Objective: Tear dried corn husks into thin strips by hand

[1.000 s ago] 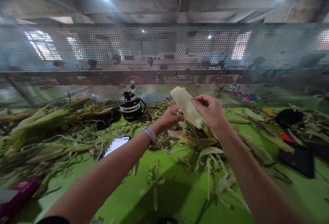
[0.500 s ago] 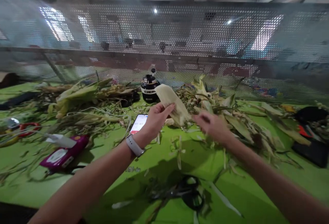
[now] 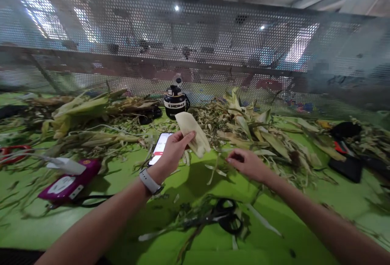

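A pale corn husk (image 3: 196, 137) is pinched between the thumb and fingers of my left hand (image 3: 174, 145), raised above the table and tilted. That wrist wears a watch with a light band. To the right of the husk and apart from it, my right hand (image 3: 248, 163) has curled fingers with thumb and index close together. Whether a thin shred is between them I cannot make out. Narrow husk strips (image 3: 215, 170) lie on the green table just left of that hand. Black-handled scissors (image 3: 217, 215) rest nearer to me among shreds.
A phone (image 3: 158, 149) lies beside my left hand. Behind stands a black jug (image 3: 176, 103) before a perforated metal screen (image 3: 195, 54). Heaps of husks (image 3: 82, 108) spread left and right. A purple power strip (image 3: 71, 184) with a white plug sits at left, a dark pouch (image 3: 345, 167) at right.
My right hand has drawn away from the husk and come lower, nearer to me. My left hand with the husk has moved slightly left and down. The whole view has shifted a little.
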{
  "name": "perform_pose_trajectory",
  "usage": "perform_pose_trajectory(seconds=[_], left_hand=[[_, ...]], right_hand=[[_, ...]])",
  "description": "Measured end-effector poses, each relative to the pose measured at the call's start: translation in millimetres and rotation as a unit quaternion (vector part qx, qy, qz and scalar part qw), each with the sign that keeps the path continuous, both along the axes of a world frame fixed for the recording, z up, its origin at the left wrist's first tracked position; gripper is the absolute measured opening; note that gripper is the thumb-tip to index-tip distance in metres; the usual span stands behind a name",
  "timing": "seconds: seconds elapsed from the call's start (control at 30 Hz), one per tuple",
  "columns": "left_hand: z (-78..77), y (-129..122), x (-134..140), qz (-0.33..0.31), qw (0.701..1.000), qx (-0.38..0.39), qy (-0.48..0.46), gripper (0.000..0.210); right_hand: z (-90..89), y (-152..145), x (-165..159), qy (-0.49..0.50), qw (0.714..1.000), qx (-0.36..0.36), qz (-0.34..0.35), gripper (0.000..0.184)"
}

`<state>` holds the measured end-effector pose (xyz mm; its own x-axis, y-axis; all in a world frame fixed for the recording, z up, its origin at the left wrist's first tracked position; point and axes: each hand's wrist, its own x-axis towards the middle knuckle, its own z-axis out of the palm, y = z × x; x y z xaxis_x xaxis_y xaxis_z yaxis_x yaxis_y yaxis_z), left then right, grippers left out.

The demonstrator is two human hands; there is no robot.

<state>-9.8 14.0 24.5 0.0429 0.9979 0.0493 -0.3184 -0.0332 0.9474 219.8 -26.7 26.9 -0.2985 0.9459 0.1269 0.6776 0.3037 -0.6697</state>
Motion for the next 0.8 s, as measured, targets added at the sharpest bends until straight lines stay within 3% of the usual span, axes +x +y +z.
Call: perform_pose_trajectory(seconds=[0.13,0.23,0.3,0.47,0.57,0.63,0.7,0.8], left_hand=[[-4.1,-1,0,-0.013,1.0,-0.012,-0.006,0.036],[-10.0,-3,0,-0.028,0.999,-0.014,0.008,0.035],[-14.1,-5,-1,-0.039,0.999,-0.016,0.021,0.034],[-17.7,-13,3,-0.077,0.996,-0.028,0.042,0.03],[-16.7,-22,8,-0.103,0.992,-0.061,0.037,0.029],[-16.6,-28,12,-0.133,0.988,-0.07,0.038,0.028],[-17.6,-33,15,-0.161,0.984,-0.068,0.045,0.027],[-20.2,-38,17,-0.185,0.98,-0.046,0.052,0.027]], right_hand=[[-10.3,-6,-10,-0.057,0.998,0.02,0.012,0.036],[-18.5,-7,-17,-0.105,0.993,0.041,0.047,0.016],[-19.6,-5,-14,-0.119,0.989,0.076,0.041,0.018],[-6.6,1,10,-0.147,0.962,0.204,-0.104,0.019],[3.9,-3,13,-0.084,0.957,0.234,-0.149,0.016],[7.6,-7,5,-0.003,0.98,0.164,-0.115,0.022],[6.8,-9,-7,0.072,0.997,0.02,-0.036,0.027],[-1.3,-7,-27,0.141,0.985,-0.095,0.024,0.032]])
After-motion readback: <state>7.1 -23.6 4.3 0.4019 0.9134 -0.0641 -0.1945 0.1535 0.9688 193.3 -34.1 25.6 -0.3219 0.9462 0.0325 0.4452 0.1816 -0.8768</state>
